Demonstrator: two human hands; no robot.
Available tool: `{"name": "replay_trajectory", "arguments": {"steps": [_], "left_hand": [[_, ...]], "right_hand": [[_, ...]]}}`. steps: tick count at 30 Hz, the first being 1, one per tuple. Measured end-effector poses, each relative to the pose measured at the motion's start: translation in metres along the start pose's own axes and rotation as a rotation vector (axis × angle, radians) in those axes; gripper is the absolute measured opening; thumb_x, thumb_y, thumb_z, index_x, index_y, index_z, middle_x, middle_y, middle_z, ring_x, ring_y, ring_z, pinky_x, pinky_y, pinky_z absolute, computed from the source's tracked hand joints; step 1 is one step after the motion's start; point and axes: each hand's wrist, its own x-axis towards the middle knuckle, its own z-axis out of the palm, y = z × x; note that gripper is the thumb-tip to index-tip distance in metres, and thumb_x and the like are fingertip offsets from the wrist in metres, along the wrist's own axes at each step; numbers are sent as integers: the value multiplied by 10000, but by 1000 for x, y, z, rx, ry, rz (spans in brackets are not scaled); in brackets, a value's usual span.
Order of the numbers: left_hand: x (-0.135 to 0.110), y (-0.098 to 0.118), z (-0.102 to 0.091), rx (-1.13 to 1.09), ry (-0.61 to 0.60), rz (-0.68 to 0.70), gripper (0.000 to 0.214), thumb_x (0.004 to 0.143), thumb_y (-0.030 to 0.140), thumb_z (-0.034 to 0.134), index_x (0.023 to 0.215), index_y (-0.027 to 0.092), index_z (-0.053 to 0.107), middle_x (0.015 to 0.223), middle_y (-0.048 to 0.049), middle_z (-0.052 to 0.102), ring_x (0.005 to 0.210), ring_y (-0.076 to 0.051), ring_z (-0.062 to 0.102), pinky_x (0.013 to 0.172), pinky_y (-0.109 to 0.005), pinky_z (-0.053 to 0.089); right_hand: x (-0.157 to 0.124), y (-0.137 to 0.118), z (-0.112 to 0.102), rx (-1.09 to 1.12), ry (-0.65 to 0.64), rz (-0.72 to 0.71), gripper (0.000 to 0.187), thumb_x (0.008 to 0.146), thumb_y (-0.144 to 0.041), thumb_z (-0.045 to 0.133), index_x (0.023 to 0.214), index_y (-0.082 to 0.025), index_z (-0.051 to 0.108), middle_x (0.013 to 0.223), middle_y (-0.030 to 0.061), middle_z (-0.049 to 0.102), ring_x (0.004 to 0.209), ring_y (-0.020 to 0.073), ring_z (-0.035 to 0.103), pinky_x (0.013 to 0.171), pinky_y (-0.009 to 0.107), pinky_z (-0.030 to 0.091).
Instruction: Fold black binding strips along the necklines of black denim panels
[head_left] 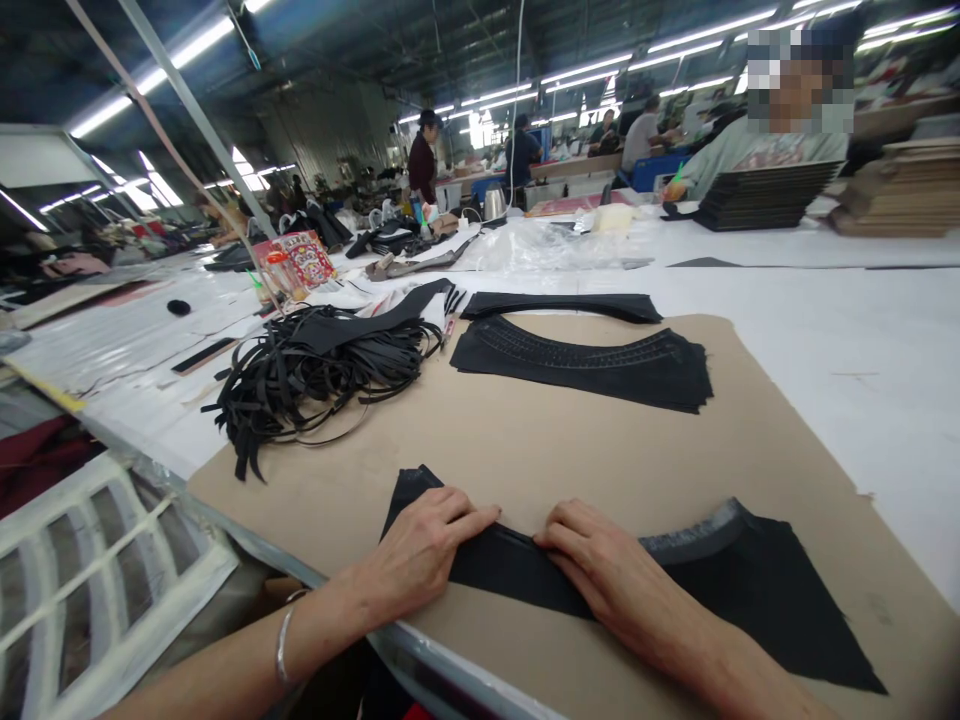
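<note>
A black curved material panel (pixel 757 580) lies on brown board near the table's front edge, its concave upper edge facing away from me. A grey, shiny band runs along that edge on the right. My left hand (pixel 439 540) has its thumb and fingers closed on the edge of the panel's left part. Just to the right, my right hand (pixel 592 555) grips the same edge with bent fingertips, a short stretch showing between the hands. Along this stretch the edge looks folded over. My palms hide part of the panel, and whether it is one layer or several I cannot tell.
Brown board (pixel 375 440) covers the white table (pixel 855 350). A stack of black curved panels (pixel 585 375) lies beyond my hands, with more black pieces (pixel 562 305) behind it. A heap of black strips (pixel 322 365) is at left. Across the table sits a person (pixel 750 150) beside stacked dark trays (pixel 765 195).
</note>
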Motion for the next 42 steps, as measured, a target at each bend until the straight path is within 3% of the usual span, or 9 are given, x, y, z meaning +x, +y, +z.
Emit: {"name": "replay_trajectory", "arguments": {"steps": [3, 6, 11, 14, 18, 25, 31, 35, 42], "left_hand": [[5, 10, -3, 35, 2, -53, 532, 841, 16, 391, 1269, 300, 530, 969, -46, 562, 939, -205, 508, 869, -383, 439], [12, 20, 3, 6, 114, -104, 420, 864, 42, 418, 1172, 265, 595, 1050, -55, 556, 994, -206, 505, 893, -384, 431], [22, 36, 22, -38, 127, -43, 320, 889, 65, 441, 1108, 224, 612, 992, -41, 592, 939, -176, 535, 869, -333, 472], [17, 40, 31, 34, 132, 17, 317, 904, 84, 443, 1162, 199, 588, 978, -49, 623, 944, -179, 561, 878, -328, 498], [2, 40, 36, 88, 163, 82, 437, 888, 47, 401, 1306, 146, 486, 1214, -98, 599, 1167, -199, 521, 1017, -361, 458], [-11, 31, 22, 36, 109, 89, 384, 939, 160, 422, 1320, 185, 464, 1302, -78, 570, 1247, -172, 484, 1098, -403, 376], [-15, 12, 5, -40, 140, 4, 310, 928, 158, 468, 1229, 212, 523, 1146, -45, 648, 1070, -156, 589, 1108, -451, 320], [-5, 26, 12, -46, 225, -110, 248, 859, 91, 516, 1054, 215, 608, 1026, -44, 627, 1012, -196, 557, 977, -416, 426], [11, 48, 20, -230, 159, -199, 285, 795, 7, 490, 959, 196, 626, 935, -29, 608, 938, -194, 532, 861, -341, 462]], "right_hand": [[-2, 1, 1, -3, 2, -6, 235, 950, -146, 385, 957, -196, 614, 952, 59, 558, 891, 183, 511, 823, 333, 432], [-3, 3, 2, -17, 12, -19, 225, 948, -141, 386, 970, -188, 605, 958, 59, 555, 894, 185, 504, 827, 338, 427], [-4, 3, 4, -26, 26, -27, 224, 941, -123, 392, 959, -195, 603, 950, 53, 554, 888, 184, 501, 818, 336, 425], [-4, 3, 5, -57, 50, -44, 213, 928, -115, 409, 926, -197, 605, 945, 54, 556, 878, 187, 500, 802, 336, 425], [-5, 4, 5, -75, 72, -70, 201, 915, -105, 425, 912, -199, 602, 950, 54, 562, 886, 188, 504, 809, 340, 424], [-6, -2, 12, -74, 59, -48, 211, 913, -89, 417, 945, -201, 594, 954, 54, 551, 890, 186, 505, 826, 344, 426], [7, -26, 34, -144, 60, 78, 134, 894, -103, 466, 915, -188, 568, 929, 55, 555, 892, 204, 521, 812, 359, 437], [15, -32, 40, -187, 65, 113, 101, 884, -107, 476, 888, -185, 540, 908, 55, 555, 874, 208, 523, 785, 355, 438], [8, -28, 27, -107, 57, 153, 71, 872, -125, 499, 881, -186, 536, 889, 45, 562, 845, 190, 516, 765, 325, 418]]}}
